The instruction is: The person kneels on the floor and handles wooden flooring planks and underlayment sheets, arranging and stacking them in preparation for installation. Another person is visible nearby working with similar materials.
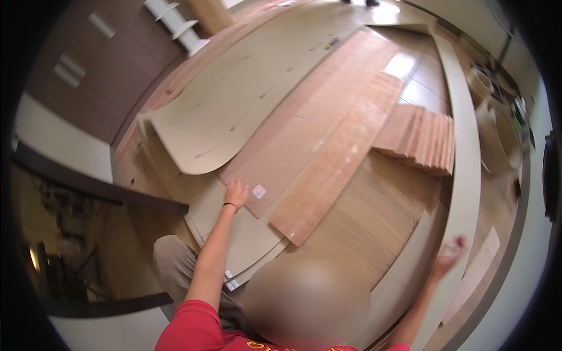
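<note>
My left hand (236,193) lies with fingers spread on the near left corner of a long reddish plywood sheet (304,128), beside a small pale sticker (259,191). On top of that sheet rests a narrower plywood strip (333,169), running the same way. My right hand (451,248) is over the near part of a long beige strip (465,152) on the right. Its fingers look curled together and a little blurred, so what they hold, if anything, does not show.
Several short plywood boards (415,137) are stacked beyond the strip. A large beige sheet (234,105) with a curled near end lies on the left. Rolled beige pieces (499,134) stand along the right wall. A dark wooden edge (99,178) juts in at left.
</note>
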The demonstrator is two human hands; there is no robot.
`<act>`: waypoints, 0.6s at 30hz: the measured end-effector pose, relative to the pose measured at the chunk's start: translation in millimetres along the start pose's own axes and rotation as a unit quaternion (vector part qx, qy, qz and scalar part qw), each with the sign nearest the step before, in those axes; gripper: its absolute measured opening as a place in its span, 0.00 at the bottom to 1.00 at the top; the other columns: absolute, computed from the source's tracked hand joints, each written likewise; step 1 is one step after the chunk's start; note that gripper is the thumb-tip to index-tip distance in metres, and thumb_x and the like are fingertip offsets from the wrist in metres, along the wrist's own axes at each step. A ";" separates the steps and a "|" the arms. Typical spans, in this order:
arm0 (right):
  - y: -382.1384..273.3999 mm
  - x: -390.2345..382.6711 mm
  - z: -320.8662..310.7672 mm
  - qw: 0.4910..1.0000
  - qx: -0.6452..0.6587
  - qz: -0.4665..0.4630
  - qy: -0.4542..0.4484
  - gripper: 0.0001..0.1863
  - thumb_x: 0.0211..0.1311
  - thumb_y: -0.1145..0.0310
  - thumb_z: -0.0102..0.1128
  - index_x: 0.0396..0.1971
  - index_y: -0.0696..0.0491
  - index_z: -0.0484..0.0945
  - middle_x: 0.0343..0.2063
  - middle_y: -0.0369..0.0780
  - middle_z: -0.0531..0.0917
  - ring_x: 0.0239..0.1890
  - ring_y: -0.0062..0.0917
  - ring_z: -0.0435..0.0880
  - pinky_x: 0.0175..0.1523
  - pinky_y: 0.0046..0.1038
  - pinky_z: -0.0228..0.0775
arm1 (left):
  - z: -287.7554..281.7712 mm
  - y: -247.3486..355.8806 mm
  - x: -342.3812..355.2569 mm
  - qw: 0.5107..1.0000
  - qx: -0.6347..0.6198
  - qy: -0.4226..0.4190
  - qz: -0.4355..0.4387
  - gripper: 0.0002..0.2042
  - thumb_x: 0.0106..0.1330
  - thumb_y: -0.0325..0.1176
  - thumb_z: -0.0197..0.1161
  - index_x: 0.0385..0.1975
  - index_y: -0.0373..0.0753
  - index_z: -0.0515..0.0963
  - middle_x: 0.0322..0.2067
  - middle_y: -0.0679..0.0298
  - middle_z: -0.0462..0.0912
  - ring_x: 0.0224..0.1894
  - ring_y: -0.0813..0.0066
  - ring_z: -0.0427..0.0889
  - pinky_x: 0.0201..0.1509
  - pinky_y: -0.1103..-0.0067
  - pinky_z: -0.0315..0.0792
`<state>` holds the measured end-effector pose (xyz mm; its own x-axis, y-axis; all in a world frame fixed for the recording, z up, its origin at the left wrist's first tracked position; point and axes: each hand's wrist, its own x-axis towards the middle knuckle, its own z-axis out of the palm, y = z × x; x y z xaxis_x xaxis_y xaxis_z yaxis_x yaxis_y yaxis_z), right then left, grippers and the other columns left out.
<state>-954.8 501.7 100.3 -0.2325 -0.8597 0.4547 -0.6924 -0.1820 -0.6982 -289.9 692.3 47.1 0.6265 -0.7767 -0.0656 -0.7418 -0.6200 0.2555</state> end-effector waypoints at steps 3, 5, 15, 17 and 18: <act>-117.2 -79.1 122.4 0.932 0.100 0.139 -0.321 0.27 0.61 0.64 0.58 0.58 0.56 0.62 0.45 0.46 0.75 0.48 0.30 0.76 0.49 0.32 0.70 | 13.2 -12.1 -36.7 0.998 0.036 -0.042 -0.011 0.20 0.62 0.41 0.56 0.51 0.39 0.69 0.49 0.48 0.71 0.54 0.49 0.69 0.59 0.60 0.64; -116.6 -121.4 205.1 0.856 0.149 0.250 -0.427 0.34 0.61 0.59 0.60 0.61 0.59 0.57 0.49 0.50 0.74 0.48 0.35 0.77 0.51 0.34 0.70 | 7.7 2.1 -30.1 0.996 0.051 -0.073 -0.007 0.20 0.62 0.42 0.56 0.51 0.40 0.70 0.49 0.49 0.71 0.54 0.50 0.69 0.58 0.58 0.64; -164.5 -186.6 303.0 0.858 0.198 0.332 -0.338 0.40 0.55 0.42 0.60 0.50 0.67 0.68 0.48 0.50 0.76 0.49 0.41 0.76 0.56 0.35 0.65 | -182.3 -111.9 29.9 0.969 0.116 -0.204 -0.072 0.22 0.58 0.45 0.53 0.47 0.36 0.76 0.47 0.46 0.78 0.50 0.54 0.78 0.54 0.65 0.72; -168.0 -176.3 295.2 0.913 0.110 0.296 -0.256 0.38 0.60 0.44 0.56 0.49 0.69 0.68 0.45 0.53 0.78 0.48 0.41 0.77 0.53 0.36 0.67 | -221.6 -119.5 41.0 0.976 0.077 -0.159 -0.127 0.23 0.63 0.48 0.50 0.40 0.31 0.78 0.38 0.47 0.82 0.41 0.56 0.83 0.47 0.67 0.75; -171.0 -175.0 288.4 0.933 0.066 0.280 -0.216 0.37 0.62 0.44 0.54 0.48 0.70 0.68 0.43 0.54 0.78 0.47 0.41 0.78 0.52 0.37 0.68 | -233.6 -127.8 46.4 0.965 0.025 -0.185 -0.182 0.29 0.66 0.53 0.48 0.34 0.27 0.79 0.30 0.48 0.83 0.31 0.61 0.85 0.38 0.70 0.78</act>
<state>-598.8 545.6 -19.3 -0.2164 -0.9445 -0.2470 -0.4474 0.3208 -0.8348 -110.2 761.5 236.8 0.7258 -0.4875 -0.4854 -0.5054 -0.8565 0.1044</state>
